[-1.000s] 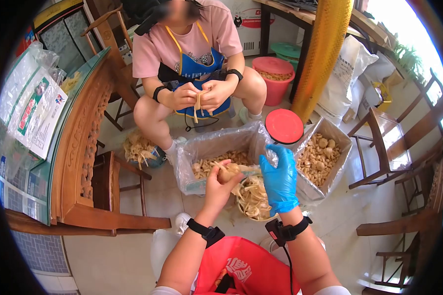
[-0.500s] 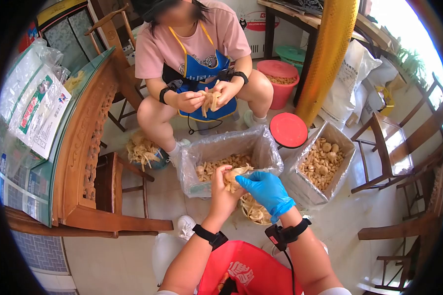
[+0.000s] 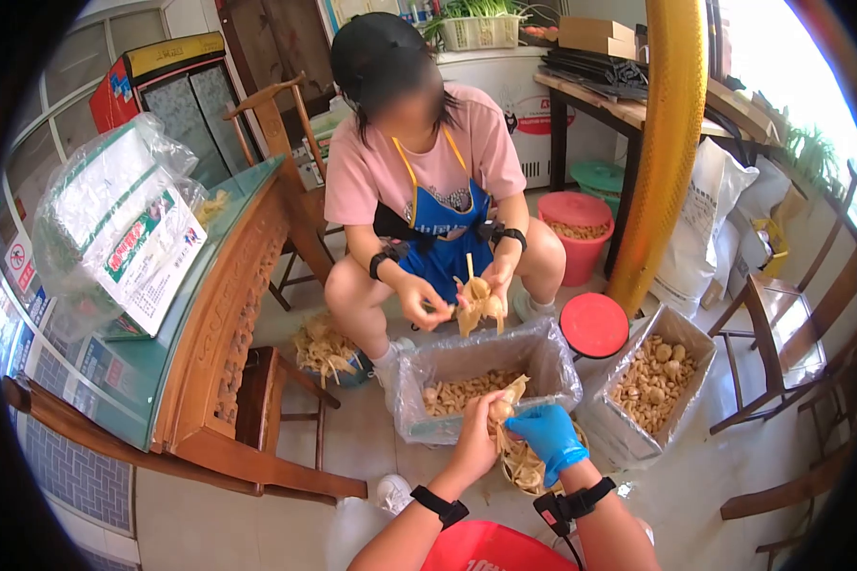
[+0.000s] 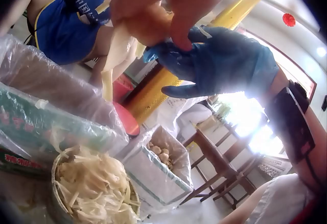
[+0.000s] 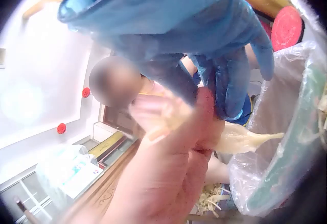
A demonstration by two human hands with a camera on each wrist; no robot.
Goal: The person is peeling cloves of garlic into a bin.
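Two hands meet at one pale bulb point(image 3: 503, 406), positioned above the near edge of the plastic-lined box point(image 3: 438, 428). The left hand point(image 3: 476, 445) grips the bulb with curled fingers; loose papery skin hangs from it. The right hand point(image 3: 550, 440), in a blue glove, has partly bent fingers at the bulb; their tips are hidden, so whether they pinch cannot be told. The basin point(image 4: 57, 196) holds skins below. Opposite, a seated person point(image 3: 438, 190) holds a partly peeled bulb point(image 3: 476, 290).

Blue glove point(image 3: 554, 445), right hand point(image 3: 545, 434); black straps point(image 3: 436, 505), both wrists; dark cable point(image 3: 572, 550); red apron point(image 3: 505, 547), white lettering point(image 3: 483, 564).
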